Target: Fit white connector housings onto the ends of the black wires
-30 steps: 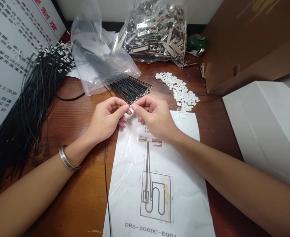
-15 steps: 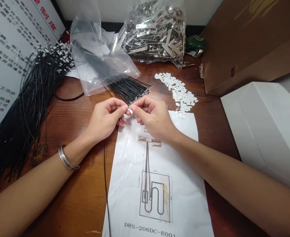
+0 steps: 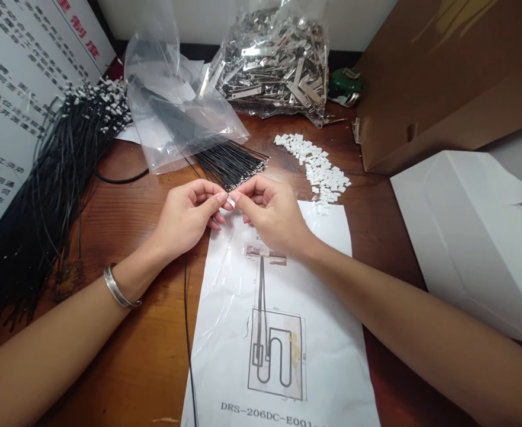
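My left hand [image 3: 192, 216] and my right hand [image 3: 272, 210] meet fingertip to fingertip above the top of a printed drawing. Between the pinched fingers shows a small white plastic connector housing [image 3: 231, 201], mostly covered by the thumbs. From under my left hand a thin black wire [image 3: 188, 332] runs down along the sheet's left edge; its upper end is hidden in the fingers. My right thumb and forefinger close on the housing. Just beyond the fingertips lies a bundle of black wires [image 3: 225, 163] with bare metal terminals, partly inside a clear plastic bag [image 3: 154, 148].
Loose white housings [image 3: 316, 163] lie right of the bundle. A bag of metal strips [image 3: 274, 71] and a green tape measure [image 3: 346, 86] stand behind. Black wires with white ends [image 3: 65, 172] heap at left. Cardboard [image 3: 429, 89] and a white box [image 3: 465, 219] border the right.
Both hands keep their pinch at nearly the same spot, and less of the white housing shows between them. The whole view has shifted slightly.
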Available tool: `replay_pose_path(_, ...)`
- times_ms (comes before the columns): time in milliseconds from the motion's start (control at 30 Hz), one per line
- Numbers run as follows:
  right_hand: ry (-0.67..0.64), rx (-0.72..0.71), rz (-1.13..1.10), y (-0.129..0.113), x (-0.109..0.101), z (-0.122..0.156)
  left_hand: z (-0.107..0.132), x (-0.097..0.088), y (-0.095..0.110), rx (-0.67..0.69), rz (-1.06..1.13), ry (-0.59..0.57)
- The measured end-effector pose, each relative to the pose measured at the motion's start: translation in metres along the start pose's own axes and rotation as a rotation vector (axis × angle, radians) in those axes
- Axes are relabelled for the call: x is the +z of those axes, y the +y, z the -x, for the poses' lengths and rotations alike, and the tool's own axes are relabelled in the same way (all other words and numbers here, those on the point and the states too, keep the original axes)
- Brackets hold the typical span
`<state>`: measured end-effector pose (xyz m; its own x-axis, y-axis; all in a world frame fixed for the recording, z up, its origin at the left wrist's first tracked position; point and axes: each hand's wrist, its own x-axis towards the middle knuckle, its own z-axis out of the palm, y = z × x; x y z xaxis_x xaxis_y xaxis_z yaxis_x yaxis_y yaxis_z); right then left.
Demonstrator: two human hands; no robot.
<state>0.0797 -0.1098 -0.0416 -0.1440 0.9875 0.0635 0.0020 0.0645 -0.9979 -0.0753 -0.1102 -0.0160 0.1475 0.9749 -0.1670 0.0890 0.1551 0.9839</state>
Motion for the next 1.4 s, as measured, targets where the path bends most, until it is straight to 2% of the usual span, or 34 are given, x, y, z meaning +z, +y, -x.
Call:
replay_pose_path(733,0.026,0.012,-0.029,-0.004,-0.001,0.001,-0.002,0.000,-0.001,0.021,0.015,0.052)
replay_pose_path(967,0.025,0.031,-0.011,-0.004,0.001,0.000,-0.001,-0.002,-0.002,0.035,0.016,0.020)
replay_pose_path(1067,0.085,0.027,-0.046,-0.001,0.000,-0.002,-0.002,-0.003,-0.002,0.016,0.033,-0.002)
replay_pose_path(1267,0.343,-0.007,-0.265,0.007,-0.003,-0.009,-0.007,-0.013,-0.001,-0.073,0.040,-0.124)
replay_pose_path(1400,0.374,0.000,-0.338,0.010,-0.006,-0.012,-0.008,-0.018,0.002,-0.107,0.009,-0.219)
